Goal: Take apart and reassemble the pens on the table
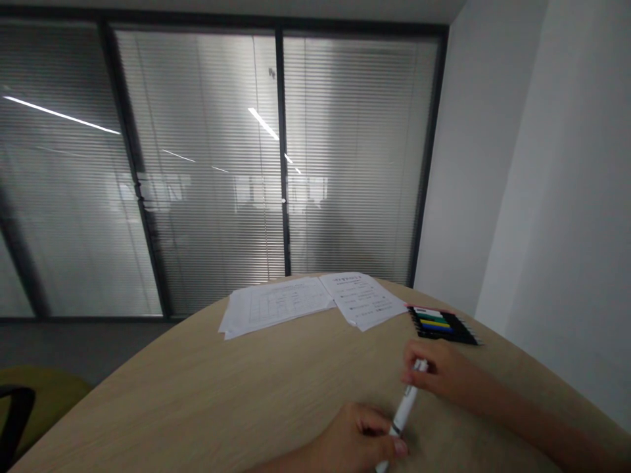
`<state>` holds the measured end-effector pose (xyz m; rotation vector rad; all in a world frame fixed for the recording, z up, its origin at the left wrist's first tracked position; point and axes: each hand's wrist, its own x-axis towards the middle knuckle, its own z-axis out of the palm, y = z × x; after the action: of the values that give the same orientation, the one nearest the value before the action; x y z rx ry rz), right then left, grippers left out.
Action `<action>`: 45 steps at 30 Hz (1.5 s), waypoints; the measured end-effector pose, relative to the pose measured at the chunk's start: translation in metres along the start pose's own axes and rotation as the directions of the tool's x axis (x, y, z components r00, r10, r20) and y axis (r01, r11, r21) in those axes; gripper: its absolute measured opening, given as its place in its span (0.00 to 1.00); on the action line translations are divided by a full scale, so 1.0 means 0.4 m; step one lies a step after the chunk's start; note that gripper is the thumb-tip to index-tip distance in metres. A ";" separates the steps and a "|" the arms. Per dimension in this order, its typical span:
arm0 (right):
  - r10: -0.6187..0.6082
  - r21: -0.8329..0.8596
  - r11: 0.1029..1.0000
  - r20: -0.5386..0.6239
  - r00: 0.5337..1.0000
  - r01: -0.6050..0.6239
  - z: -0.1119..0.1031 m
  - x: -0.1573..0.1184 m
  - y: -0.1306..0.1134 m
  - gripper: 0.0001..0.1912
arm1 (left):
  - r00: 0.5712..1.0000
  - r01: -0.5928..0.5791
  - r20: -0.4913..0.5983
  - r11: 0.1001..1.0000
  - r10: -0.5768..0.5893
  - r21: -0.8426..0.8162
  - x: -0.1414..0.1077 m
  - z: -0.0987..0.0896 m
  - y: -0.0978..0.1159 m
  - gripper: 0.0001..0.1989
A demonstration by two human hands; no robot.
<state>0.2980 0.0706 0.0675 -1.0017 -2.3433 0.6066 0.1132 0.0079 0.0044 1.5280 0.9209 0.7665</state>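
Observation:
A white pen-like stick (404,406) with a dark band slants above the near right part of the wooden table (276,374). My left hand (362,437) pinches its lower part between thumb and fingers. Around the upper end close the fingers of my right hand (436,368). Just beyond my right hand lies a dark flat set (436,323) with white, green, yellow and blue strips and a row of thin tips along each side.
Printed sheets (276,305) lie at the table's far side, with another printed sheet (365,299) beside them. A chair (44,394) with a black armrest stands at the left. Behind the table are glass panels with blinds (211,164); a white wall (557,197) rises at the right.

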 end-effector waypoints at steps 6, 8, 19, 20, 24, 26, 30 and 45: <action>-0.118 0.243 0.965 0.058 0.991 0.101 -0.058 -0.004 0.006 0.16 | 0.998 0.037 -0.049 0.997 -0.041 -0.071 -0.005 0.000 0.005 0.25; -0.122 0.288 0.953 0.098 0.988 0.089 -0.065 -0.004 0.008 0.15 | 0.997 0.052 -0.061 0.996 -0.057 -0.073 -0.006 -0.001 0.005 0.24; 0.020 0.032 0.999 0.038 0.999 -0.021 -0.040 0.009 0.021 0.21 | 0.995 0.059 -0.073 0.997 -0.063 -0.056 -0.008 0.001 0.002 0.23; 0.003 0.041 0.999 0.039 0.999 -0.005 -0.043 0.007 0.022 0.21 | 0.994 0.067 -0.081 0.996 -0.071 -0.062 -0.008 0.001 0.004 0.23; -0.045 0.240 0.971 0.082 0.996 0.024 -0.060 -0.002 0.022 0.18 | 0.993 0.060 -0.098 0.993 -0.070 -0.102 -0.012 0.001 0.019 0.24; -0.045 0.289 0.957 0.117 0.992 0.009 -0.067 -0.006 0.018 0.20 | 0.993 0.054 -0.102 0.994 -0.064 -0.099 -0.015 0.001 0.024 0.24; 0.010 0.207 0.977 0.208 0.978 -0.054 -0.066 -0.002 0.013 0.19 | 0.994 0.062 -0.085 0.995 -0.068 -0.073 -0.015 0.000 0.015 0.23; -0.022 0.163 0.986 0.284 0.959 -0.025 -0.082 -0.005 0.011 0.17 | 0.995 0.071 -0.064 0.994 -0.077 -0.088 -0.010 -0.003 0.012 0.22</action>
<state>0.3218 0.0784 0.0896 -0.8898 -2.4866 0.9866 0.1109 0.0046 0.0093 1.3932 0.9768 0.7979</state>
